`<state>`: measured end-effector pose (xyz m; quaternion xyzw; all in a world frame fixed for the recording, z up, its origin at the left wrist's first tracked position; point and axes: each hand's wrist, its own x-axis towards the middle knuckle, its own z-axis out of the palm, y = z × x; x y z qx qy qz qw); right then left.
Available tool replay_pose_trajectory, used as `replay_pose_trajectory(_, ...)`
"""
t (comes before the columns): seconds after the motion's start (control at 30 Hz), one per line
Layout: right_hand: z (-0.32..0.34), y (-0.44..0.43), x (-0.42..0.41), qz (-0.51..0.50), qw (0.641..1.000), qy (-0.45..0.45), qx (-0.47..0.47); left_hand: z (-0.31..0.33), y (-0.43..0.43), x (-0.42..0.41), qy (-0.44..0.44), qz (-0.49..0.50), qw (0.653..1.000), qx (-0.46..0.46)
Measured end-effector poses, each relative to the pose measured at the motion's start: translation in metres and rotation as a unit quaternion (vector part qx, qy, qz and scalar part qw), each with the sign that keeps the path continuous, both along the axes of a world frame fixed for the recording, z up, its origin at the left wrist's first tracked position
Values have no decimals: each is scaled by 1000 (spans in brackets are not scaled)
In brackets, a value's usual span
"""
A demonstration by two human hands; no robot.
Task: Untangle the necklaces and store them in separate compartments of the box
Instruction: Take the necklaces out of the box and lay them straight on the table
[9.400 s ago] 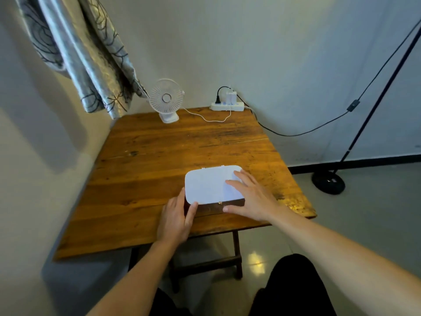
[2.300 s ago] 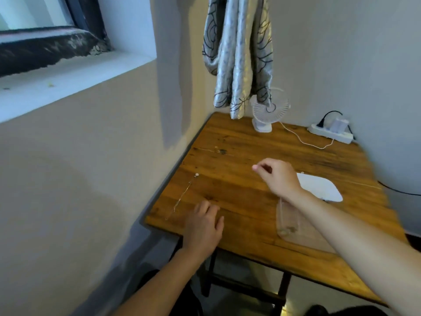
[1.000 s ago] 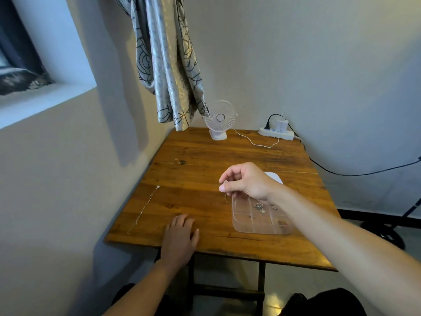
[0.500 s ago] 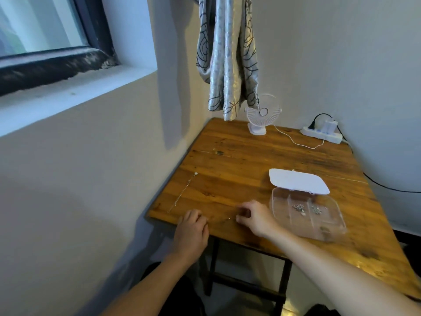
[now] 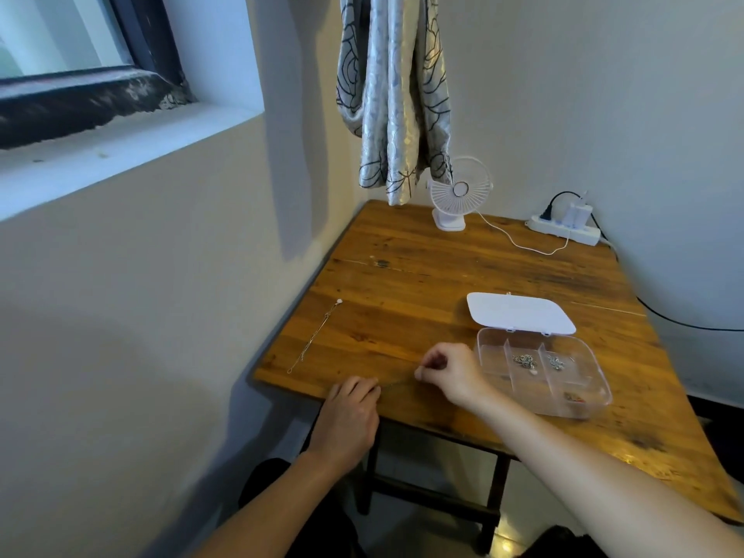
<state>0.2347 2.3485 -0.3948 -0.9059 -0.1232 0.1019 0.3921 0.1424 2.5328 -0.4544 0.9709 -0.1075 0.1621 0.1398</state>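
Your two hands met at the lower centre of the frame, on the near edge of the worktop (image 5: 463, 275). Your right hand (image 5: 449, 372) was closed in a narrow pinch on one end of a thin chain (image 5: 396, 383); your left hand (image 5: 350, 408) lay knuckles-up with its fingers pressed down over the other end. The chain ran nearly straight between them, probably held taut so that you could check it for knots and keep it flat.

A second necklace (image 5: 316, 336) lay stretched out alone at centre left, near the worktop's left edge, well apart from your hands, apparently so that the two would not tangle again.

The clear box (image 5: 596, 400) stood at centre right, just beside your right hand, its white lid (image 5: 519, 314) thrown back behind it. Small metal pieces lay in at least three of its compartments; which were empty was hard to tell.

A small fan (image 5: 459, 195), a power strip (image 5: 563, 231) and a hanging curtain (image 5: 394, 94) occupied the upper centre, far from the work. Nothing lay between your hands and the box.
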Motion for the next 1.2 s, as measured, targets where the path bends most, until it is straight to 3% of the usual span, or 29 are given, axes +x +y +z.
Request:
replay_pose_trajectory(0.23,23,-2,-5,-94,981,64,154,-1,0,-2,-16,3,1000,-26)
replay_pose_trajectory(0.37,21,-6,-10,-83,986,75,127,9,-4,1,-3,21,998,-57)
replay_pose_trajectory(0.53,28,-16,-13,-46,989,86,110,25,-34,32,72,36,982,-172)
replay_pose_trajectory(0.67,40,-29,-9,-82,984,83,134,24,-47,44,97,27,988,-119)
replay_pose_trajectory(0.73,47,-37,-7,-87,980,96,151,24,-48,45,97,33,984,-143)
replay_pose_trajectory(0.87,62,-46,-5,-67,973,131,179,31,-57,49,146,19,956,-253)
replay_pose_trajectory(1.0,75,-52,-3,-74,962,150,215,41,-79,55,179,-19,937,-300)
replay_pose_trajectory(1.2,84,-73,1,-129,954,140,233,56,-97,57,246,6,855,-457)
